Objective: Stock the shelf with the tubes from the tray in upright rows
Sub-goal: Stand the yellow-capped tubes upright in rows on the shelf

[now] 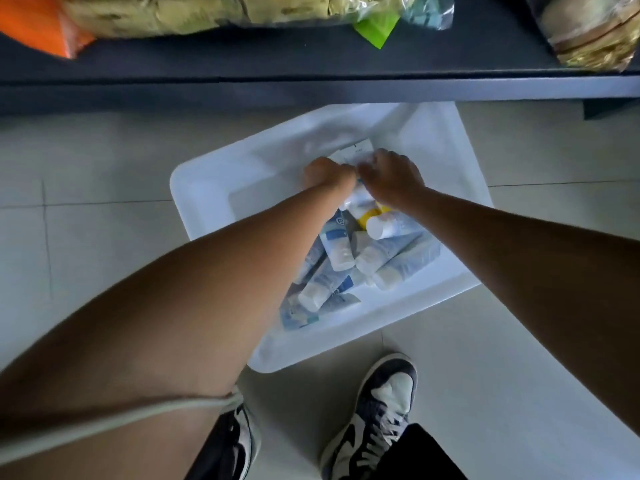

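Pale floor tiles (104, 161) are lying open on both sides of the tray (204, 188), which is sitting on the floor with its far edge tucked under the dark shelf (311, 88). Bagged goods (194, 12) are lying along the shelf's back, leaving its front strip bare. Tubes (346, 261) are lying flat in a loose pile in the tray's near-right part, long axes running diagonally, most caps pointing toward the near-left; the far-left part is showing bare bottom. Left hand (327, 174) and right hand (391, 176) are meeting over the pile's far end, curled around pale tubes; exact grip cannot be told. Two shoes (374, 410) are standing near the tray's near edge.
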